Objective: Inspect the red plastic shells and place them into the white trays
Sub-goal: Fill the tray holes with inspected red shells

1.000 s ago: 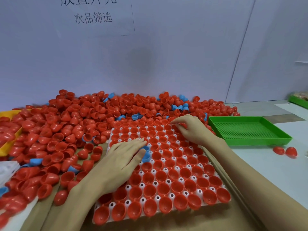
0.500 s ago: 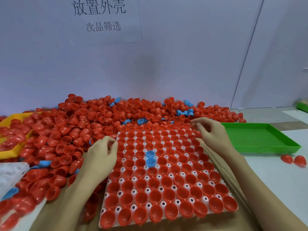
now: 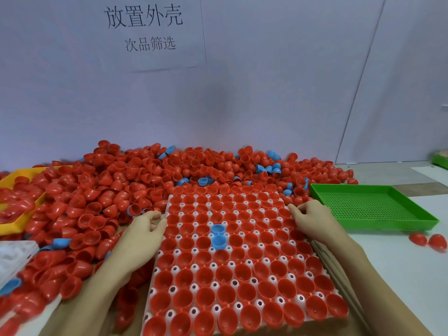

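A white tray (image 3: 172,289) lies in front of me, its cups filled with red shells (image 3: 244,292) lying open side up. Two blue shells (image 3: 218,235) sit among them near the middle. My left hand (image 3: 143,236) grips the tray's left edge with curled fingers and thumb. My right hand (image 3: 312,221) holds the right edge the same way, opposite the left. Behind and left of the tray spreads a big pile of loose red shells (image 3: 116,190) with a few blue ones mixed in.
An empty green perforated tray (image 3: 371,207) stands to the right, two stray red shells (image 3: 429,240) in front of it. A yellow bin (image 3: 9,226) with shells and an empty white tray (image 3: 14,255) are at the left. Cardboard (image 3: 339,275) lies under the filled tray.
My left hand left the blue shells in the tray's middle and went to its left edge. My right hand came back from the far rows to the right edge.
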A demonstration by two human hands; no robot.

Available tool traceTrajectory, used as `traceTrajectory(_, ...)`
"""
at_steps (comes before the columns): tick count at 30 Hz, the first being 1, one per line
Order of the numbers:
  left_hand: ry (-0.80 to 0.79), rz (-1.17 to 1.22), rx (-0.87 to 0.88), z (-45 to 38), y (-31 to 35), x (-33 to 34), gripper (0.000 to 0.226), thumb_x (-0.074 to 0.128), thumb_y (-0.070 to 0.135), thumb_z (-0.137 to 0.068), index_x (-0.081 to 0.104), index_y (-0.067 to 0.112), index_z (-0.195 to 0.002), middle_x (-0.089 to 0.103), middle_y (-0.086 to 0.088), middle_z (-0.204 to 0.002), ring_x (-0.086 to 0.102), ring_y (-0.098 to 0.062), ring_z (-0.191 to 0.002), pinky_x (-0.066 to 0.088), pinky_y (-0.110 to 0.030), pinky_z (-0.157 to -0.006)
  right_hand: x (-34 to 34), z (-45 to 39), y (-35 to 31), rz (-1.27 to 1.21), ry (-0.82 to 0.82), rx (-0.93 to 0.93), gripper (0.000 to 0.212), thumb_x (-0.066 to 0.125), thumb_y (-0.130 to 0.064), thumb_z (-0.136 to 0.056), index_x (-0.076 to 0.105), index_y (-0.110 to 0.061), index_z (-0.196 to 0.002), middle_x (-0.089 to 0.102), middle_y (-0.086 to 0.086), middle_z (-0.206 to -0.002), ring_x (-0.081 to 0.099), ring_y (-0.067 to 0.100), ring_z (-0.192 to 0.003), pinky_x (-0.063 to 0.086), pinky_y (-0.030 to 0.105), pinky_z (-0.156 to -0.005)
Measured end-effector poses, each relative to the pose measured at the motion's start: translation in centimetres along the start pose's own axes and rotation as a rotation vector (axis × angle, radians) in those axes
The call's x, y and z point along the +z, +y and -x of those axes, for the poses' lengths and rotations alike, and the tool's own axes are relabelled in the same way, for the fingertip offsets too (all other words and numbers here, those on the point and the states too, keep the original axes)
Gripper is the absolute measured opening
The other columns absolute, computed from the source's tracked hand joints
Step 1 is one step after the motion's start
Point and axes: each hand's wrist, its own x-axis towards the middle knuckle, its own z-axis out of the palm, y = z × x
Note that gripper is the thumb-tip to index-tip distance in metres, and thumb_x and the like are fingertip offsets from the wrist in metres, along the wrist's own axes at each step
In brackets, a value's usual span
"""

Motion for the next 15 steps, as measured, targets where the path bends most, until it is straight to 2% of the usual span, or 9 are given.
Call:
traceTrajectory(2, -0.032, 0.183, -0.022, 0.3, 0.3, -0.1, 0.021, 0.057, 0.032, -0.107, 0.067, 0.016, -0.118, 0.080, 0.006, -0.086, 0.077, -0.009, -0.075, 0.057, -0.022, -0.072, -0.3, 0.0, 0.1, -0.110, 0.033, 0.010, 0.053, 0.054, -0.033, -0.107, 0.048, -0.014, -0.058, 0.045, 0.001, -0.051, 0.043, 0.016, -0.048, 0.034, 0.028, -0.052)
traceTrajectory(5, -0.122, 0.418, -0.072, 0.7, 0.7, 0.0, 0.030, 0.054, 0.034, -0.109, 0.079, 0.017, -0.110, 0.082, -0.003, -0.099, 0.079, -0.020, -0.092, 0.060, -0.029, -0.078, -0.7, -0.1, 0.0, -0.203, 0.074, 0.022, 0.054, 0.054, -0.030, -0.107, 0.042, -0.017, -0.055, 0.039, -0.004, -0.045, 0.041, 0.015, -0.047, 0.034, 0.030, -0.055)
traceTrajectory(8, -0.139, 0.580, -0.119, 0.9, 0.9, 0.7, 0.031, 0.054, 0.030, -0.108, 0.080, 0.014, -0.110, 0.081, -0.008, -0.105, 0.079, -0.024, -0.095, 0.063, -0.024, -0.068, -0.3, -0.1, 0.0, -0.176, 0.079, 0.017, 0.056, 0.054, -0.030, -0.107, 0.042, -0.017, -0.054, 0.038, -0.008, -0.042, 0.040, 0.012, -0.044, 0.034, 0.029, -0.053)
traceTrajectory(11, -0.122, 0.753, -0.191, 0.8, 1.1, 1.6, 0.030, 0.053, 0.028, -0.109, 0.075, 0.010, -0.119, 0.080, -0.010, -0.108, 0.079, -0.025, -0.098, 0.064, -0.031, -0.071, 0.3, -0.3, 0.3, -0.210, 0.086, 0.001, 0.053, 0.054, -0.032, -0.107, 0.047, -0.015, -0.058, 0.044, -0.002, -0.050, 0.045, 0.016, -0.051, 0.035, 0.031, -0.055)
traceTrajectory(13, -0.101, 0.819, -0.229, 0.5, 1.4, 2.0, 0.030, 0.056, 0.032, -0.107, 0.073, 0.011, -0.121, 0.081, -0.009, -0.105, 0.079, -0.024, -0.093, 0.063, -0.034, -0.069, 0.4, -0.5, 0.3, -0.226, 0.077, -0.008, 0.053, 0.052, -0.035, -0.108, 0.049, -0.015, -0.059, 0.046, -0.003, -0.052, 0.046, 0.015, -0.053, 0.035, 0.033, -0.057)
traceTrajectory(15, -0.091, 0.836, -0.244, 0.3, 1.6, 2.1, 0.036, 0.060, 0.040, -0.103, 0.070, 0.010, -0.121, 0.081, -0.009, -0.101, 0.080, -0.023, -0.087, 0.063, -0.029, -0.060, 0.2, -0.6, 0.2, -0.218, 0.064, -0.012, 0.058, 0.050, -0.038, -0.109, 0.058, -0.006, -0.062, 0.051, 0.001, -0.054, 0.048, 0.016, -0.054, 0.037, 0.033, -0.059)
